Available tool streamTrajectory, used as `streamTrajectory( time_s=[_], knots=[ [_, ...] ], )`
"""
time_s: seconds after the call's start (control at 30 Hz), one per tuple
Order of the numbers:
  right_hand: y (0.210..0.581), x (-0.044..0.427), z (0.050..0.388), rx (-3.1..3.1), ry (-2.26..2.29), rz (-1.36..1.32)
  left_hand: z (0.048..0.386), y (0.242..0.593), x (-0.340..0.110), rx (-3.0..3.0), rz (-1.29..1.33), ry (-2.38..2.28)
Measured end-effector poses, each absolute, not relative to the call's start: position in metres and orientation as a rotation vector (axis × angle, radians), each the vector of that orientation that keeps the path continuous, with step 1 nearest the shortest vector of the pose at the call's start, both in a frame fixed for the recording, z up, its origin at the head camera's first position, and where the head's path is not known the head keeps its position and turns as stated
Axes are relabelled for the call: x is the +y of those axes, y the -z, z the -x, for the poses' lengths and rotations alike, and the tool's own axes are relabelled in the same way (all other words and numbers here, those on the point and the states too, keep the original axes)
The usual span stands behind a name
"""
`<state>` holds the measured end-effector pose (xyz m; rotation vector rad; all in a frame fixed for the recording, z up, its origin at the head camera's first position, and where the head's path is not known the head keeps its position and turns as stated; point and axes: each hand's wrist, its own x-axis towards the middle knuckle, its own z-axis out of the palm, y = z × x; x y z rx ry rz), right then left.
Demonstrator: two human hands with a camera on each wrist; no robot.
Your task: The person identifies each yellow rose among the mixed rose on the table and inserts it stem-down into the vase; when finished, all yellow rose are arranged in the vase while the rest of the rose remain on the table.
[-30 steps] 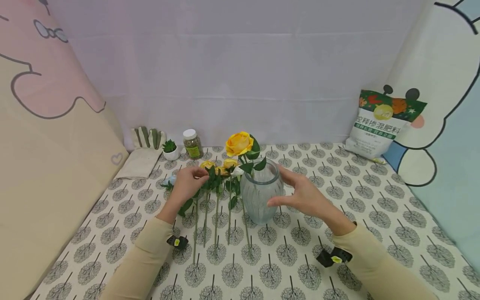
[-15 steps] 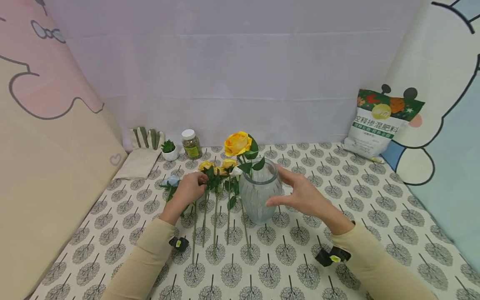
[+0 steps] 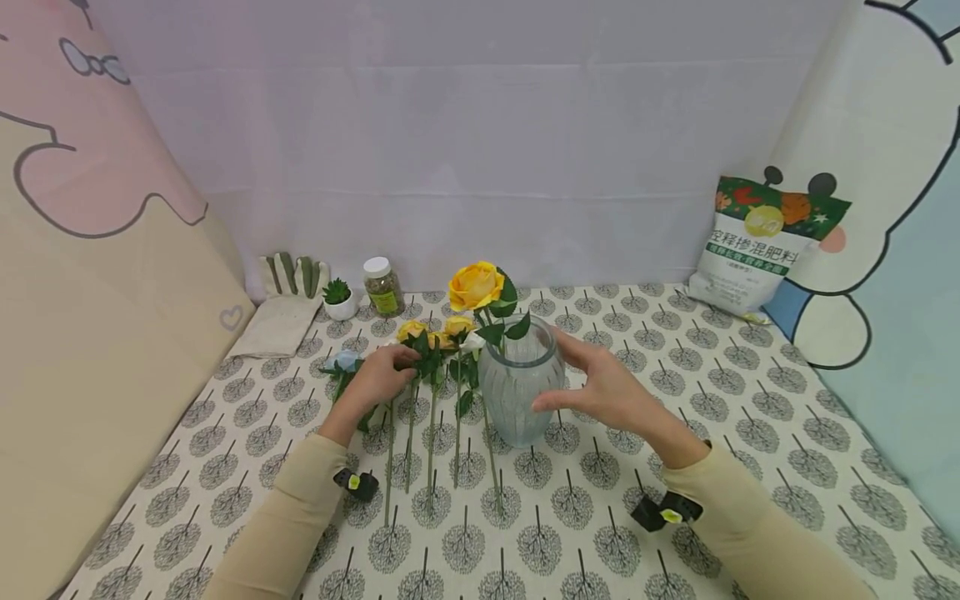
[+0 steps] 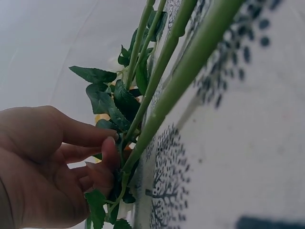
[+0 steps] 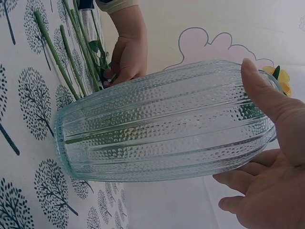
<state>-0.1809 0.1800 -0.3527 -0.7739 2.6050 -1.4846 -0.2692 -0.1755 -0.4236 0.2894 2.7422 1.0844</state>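
A ribbed clear glass vase (image 3: 520, 400) stands upright on the patterned cloth. One yellow rose (image 3: 476, 286) with green leaves stands in it, its bloom above the rim. My right hand (image 3: 606, 392) holds the vase from the right, thumb on the near side and fingers behind. Left of the vase several stemmed flowers lie side by side, with yellow roses (image 3: 458, 327), a white bloom (image 3: 472, 342) and a blue one (image 3: 343, 361). Among their leaves, my left hand (image 3: 381, 375) pinches a yellow rose's stem; in the left wrist view its fingertips (image 4: 110, 145) meet at the leafy part.
At the back left are a pair of work gloves (image 3: 281, 312), a small potted succulent (image 3: 341, 302) and a white-lidded jar (image 3: 384, 289). A fertilizer bag (image 3: 757, 250) leans at the back right. Fabric walls close off the back and sides.
My left hand has shifted slightly among the leaves, and more of the blue flower shows beside it. My right hand and the vase hold their place.
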Motion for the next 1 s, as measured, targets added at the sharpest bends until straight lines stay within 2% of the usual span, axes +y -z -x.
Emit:
streamTrajectory(
  time_s=[0.6, 1.0],
  knots=[
    [0.353, 0.18, 0.182, 2.589, 1.503, 0.767, 0.271, 0.411, -0.179, 2.407, 0.041, -1.705],
    [0.353, 0.18, 0.181, 2.59, 1.501, 0.75, 0.274, 0.408, -0.19, 2.176, 0.014, -1.945]
  ],
)
